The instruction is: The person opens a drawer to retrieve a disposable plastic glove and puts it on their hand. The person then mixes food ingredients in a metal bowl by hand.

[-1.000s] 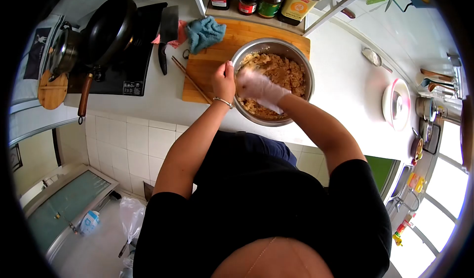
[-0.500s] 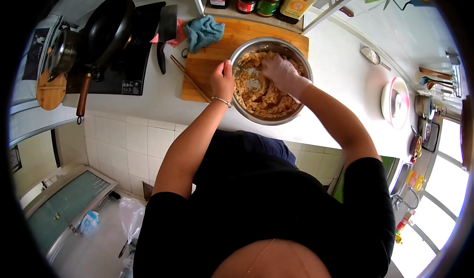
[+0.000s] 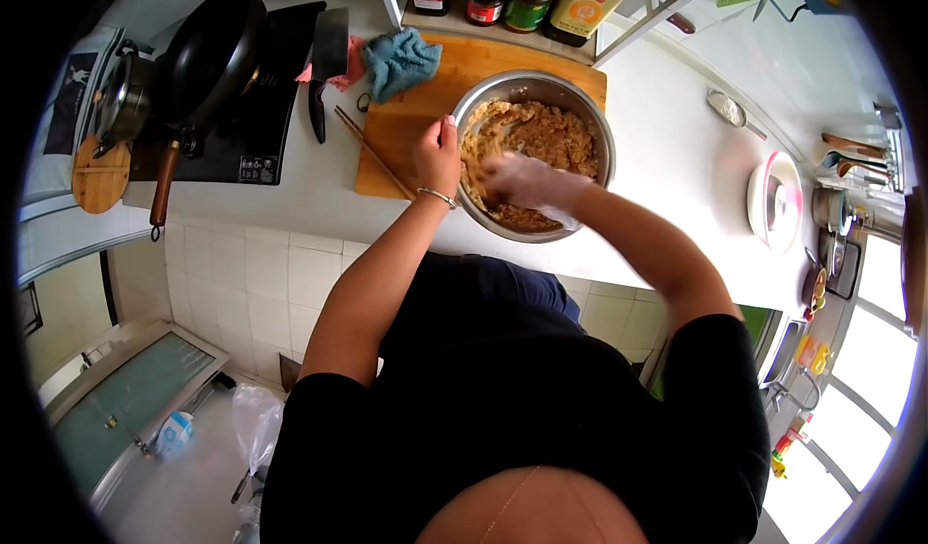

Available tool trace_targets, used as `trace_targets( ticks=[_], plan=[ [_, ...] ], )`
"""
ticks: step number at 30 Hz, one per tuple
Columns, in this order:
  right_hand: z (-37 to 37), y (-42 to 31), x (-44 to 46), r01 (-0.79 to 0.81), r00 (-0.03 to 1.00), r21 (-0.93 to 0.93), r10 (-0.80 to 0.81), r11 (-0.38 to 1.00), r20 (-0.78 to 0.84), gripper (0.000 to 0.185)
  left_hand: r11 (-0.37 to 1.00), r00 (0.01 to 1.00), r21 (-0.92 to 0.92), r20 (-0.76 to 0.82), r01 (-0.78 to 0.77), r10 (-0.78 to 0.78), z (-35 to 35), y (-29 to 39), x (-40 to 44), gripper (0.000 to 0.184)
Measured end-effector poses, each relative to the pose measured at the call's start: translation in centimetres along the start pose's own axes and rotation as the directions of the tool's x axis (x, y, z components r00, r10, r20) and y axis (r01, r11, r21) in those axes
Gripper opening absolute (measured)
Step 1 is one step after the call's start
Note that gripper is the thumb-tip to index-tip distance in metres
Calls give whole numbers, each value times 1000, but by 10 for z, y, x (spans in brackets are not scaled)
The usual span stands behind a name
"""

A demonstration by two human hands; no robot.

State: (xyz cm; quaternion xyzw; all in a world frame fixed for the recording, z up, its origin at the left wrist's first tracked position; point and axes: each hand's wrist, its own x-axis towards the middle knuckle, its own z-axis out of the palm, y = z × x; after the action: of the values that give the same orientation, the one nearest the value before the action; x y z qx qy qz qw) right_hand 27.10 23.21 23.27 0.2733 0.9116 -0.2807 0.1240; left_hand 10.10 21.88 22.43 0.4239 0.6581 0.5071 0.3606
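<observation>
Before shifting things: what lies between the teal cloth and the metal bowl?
Only bare wooden cutting board lies between the teal cloth and the metal bowl, as the head view shows.

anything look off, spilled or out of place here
I see no clear spill around the bowl. Slightly odd: the frying pan's handle juts past the counter's front edge, where it might get bumped, and the cleaver lies across a crumpled pink cloth.

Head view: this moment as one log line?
left hand: holding bowl rim | right hand: gloved, in mixture | bowl: on cutting board
</observation>
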Motion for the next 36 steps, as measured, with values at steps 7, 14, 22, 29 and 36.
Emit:
trace_targets(
  ticks=[7, 14, 22, 29, 36],
  plan=[
    [-43, -26, 10, -366, 918, 237, 391, 900, -68, 41, 999, 1000, -41, 11, -21, 22, 1, -4, 2, 34],
    [-23, 23, 0, -236, 969, -442, 177, 865, -171, 26, 999, 1000, -45, -6, -30, 29, 2, -4, -1, 34],
    [-15, 33, 1, -160, 982, -267, 180, 950, 52, 11, 998, 1000, -64, -14, -27, 27, 0, 0, 0, 35],
    [-35, -29, 4, -114, 991, 302, 87, 946, 104, 12, 998, 1000, -55, 9, -29, 30, -5, -7, 0, 35],
    [-69, -9, 23, -35, 954, 108, 65, 994, -294, 13, 988, 999, -150, 29, 26, -22, -5, -11, 1, 36]
  ],
)
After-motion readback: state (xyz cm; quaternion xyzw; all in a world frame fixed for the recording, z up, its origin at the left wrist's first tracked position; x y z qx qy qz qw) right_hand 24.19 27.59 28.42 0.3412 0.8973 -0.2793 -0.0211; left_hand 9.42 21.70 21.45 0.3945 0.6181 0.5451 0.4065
